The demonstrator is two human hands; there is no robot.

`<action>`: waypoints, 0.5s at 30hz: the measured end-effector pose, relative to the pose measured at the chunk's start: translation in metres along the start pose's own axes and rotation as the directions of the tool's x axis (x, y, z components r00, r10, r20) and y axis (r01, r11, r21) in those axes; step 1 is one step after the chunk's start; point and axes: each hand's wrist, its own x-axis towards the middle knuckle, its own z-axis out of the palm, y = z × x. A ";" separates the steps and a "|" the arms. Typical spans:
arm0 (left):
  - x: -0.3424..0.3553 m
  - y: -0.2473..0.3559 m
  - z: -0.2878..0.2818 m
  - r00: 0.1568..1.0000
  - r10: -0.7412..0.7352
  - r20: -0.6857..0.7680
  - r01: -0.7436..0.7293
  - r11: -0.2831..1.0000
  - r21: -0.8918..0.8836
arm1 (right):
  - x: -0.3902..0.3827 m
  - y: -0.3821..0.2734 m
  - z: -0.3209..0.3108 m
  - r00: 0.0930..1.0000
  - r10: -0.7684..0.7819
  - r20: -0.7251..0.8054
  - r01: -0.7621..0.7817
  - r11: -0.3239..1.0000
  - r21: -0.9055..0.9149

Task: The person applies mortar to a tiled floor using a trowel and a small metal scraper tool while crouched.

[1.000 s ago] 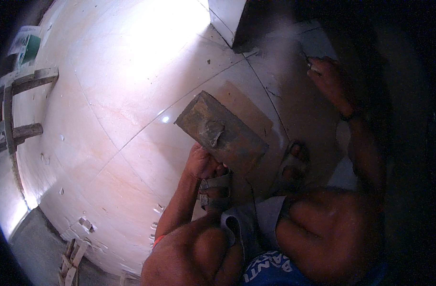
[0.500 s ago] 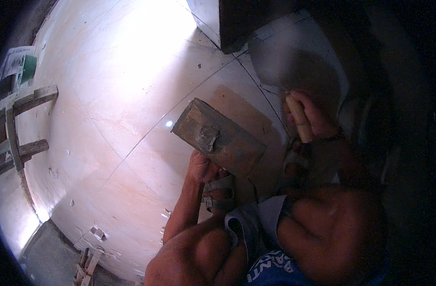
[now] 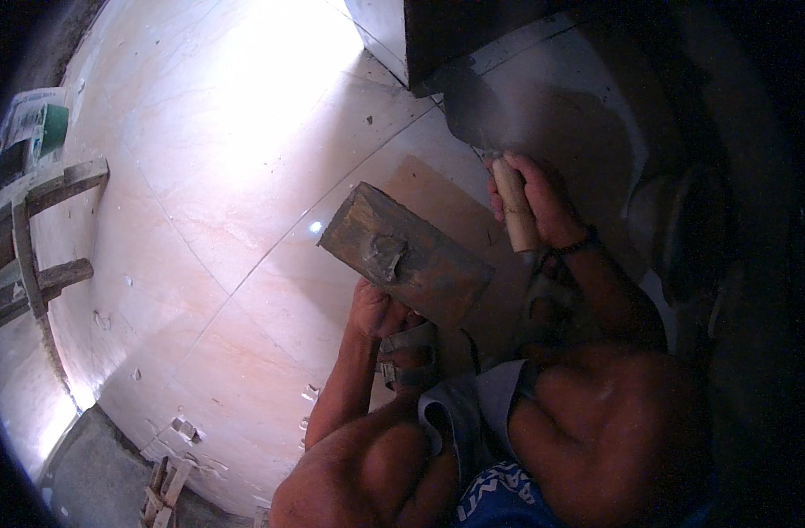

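My left hand (image 3: 376, 310) is closed beneath a rectangular, mortar-stained hawk board (image 3: 433, 273) and holds it over the tiled floor. A small lump of grey mortar (image 3: 386, 255) sits on the board. My right hand (image 3: 543, 202) is wrapped round the pale wooden handle of a trowel (image 3: 513, 198). The trowel's dark blade (image 3: 473, 110) points away from me, close to the corner of a dark block-like object (image 3: 407, 75). Shadow blurs the blade's outline, so I cannot tell whether it touches the floor.
Large pale tiles (image 3: 244, 185) with thin joints cover the floor, brightly lit at the far left. A wooden frame (image 3: 46, 202) stands at the left, with a green item (image 3: 52, 128) beyond it. Small debris (image 3: 185, 429) lies at the lower left. The right side is very dark.
My right hand and the trowel have moved left and slightly away from me, bringing the blade nearer the dark corner. My left hand and the hawk board have hardly moved.
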 end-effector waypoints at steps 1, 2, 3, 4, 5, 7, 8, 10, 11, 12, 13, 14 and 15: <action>0.000 0.000 0.001 1.000 0.005 -0.026 -0.005 1.000 -0.002 | 0.001 0.000 0.003 1.000 0.003 -0.014 -0.003 1.000 0.006; 0.000 0.000 0.004 0.999 0.010 -0.052 -0.010 1.000 -0.004 | 0.002 0.001 0.005 1.000 0.006 -0.028 -0.006 1.000 0.012; 0.000 0.000 0.006 0.997 0.015 -0.078 -0.015 1.000 -0.006 | 0.003 0.001 0.005 1.000 0.002 -0.021 -0.002 1.000 0.003; 0.001 0.000 0.005 0.998 0.014 -0.065 -0.015 1.000 -0.010 | 0.004 0.002 0.005 1.000 -0.002 -0.015 0.002 1.000 -0.006; 0.001 0.000 0.004 0.999 0.011 -0.052 -0.012 1.000 -0.014 | 0.005 0.003 0.005 1.000 -0.006 -0.011 0.006 1.000 -0.015; 0.002 -0.001 0.003 1.000 0.007 -0.024 -0.007 1.000 -0.019 | 0.006 0.006 0.006 1.000 -0.005 -0.008 0.005 1.000 -0.017; 0.002 0.000 0.001 1.000 0.011 -0.014 -0.011 1.000 -0.016 | 0.007 0.008 0.010 1.000 -0.003 0.001 0.003 1.000 -0.016; 0.001 0.001 -0.002 1.000 0.020 -0.012 -0.020 1.000 -0.007 | 0.003 0.008 0.020 1.000 0.013 -0.005 -0.013 1.000 -0.004; 0.002 0.000 -0.003 1.000 0.022 -0.017 -0.022 1.000 -0.002 | 0.002 0.008 0.022 1.000 0.021 -0.013 -0.021 1.000 0.000; 0.003 -0.001 -0.003 0.999 0.023 -0.022 -0.023 1.000 0.002 | 0.002 0.009 0.022 1.000 0.018 -0.010 -0.018 1.000 -0.018; 0.003 -0.002 -0.003 0.999 0.023 -0.034 -0.023 1.000 0.004 | 0.003 0.010 0.022 1.000 0.015 -0.007 -0.015 0.999 -0.036; 0.002 -0.002 -0.003 0.999 0.025 -0.047 -0.024 1.000 0.008 | 0.003 0.011 0.023 1.000 0.012 -0.002 -0.013 0.998 -0.054; 0.001 -0.002 -0.002 0.998 0.026 -0.060 -0.026 1.000 0.011 | 0.003 0.011 0.024 1.000 0.002 -0.002 -0.002 0.999 -0.055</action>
